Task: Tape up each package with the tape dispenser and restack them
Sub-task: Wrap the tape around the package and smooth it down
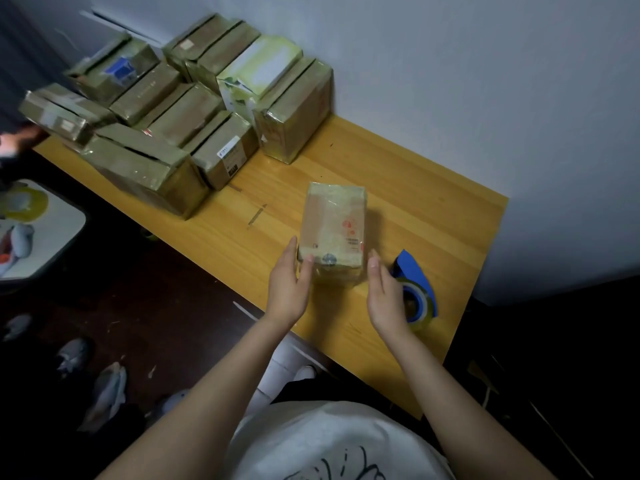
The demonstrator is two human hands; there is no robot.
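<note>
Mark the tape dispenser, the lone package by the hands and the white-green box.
tape dispenser (417, 277): head view, blue upper body.
lone package (332, 223): head view, top face.
white-green box (263, 64): head view, top face.

Nothing here can be read with any certainty. The small taped package (331, 230) on the worktop (408, 181) carries red printed marks (348, 227) and a line of tiny dark print on its top face, and a round dark stamp (329, 259) at its near end, all too blurred to make out. Behind and left of that package, a brown box (214, 168) bears a white label (225, 149) with illegible print. Farther back-left, another box (100, 83) shows a blue patch (119, 69) with no legible characters.
</note>
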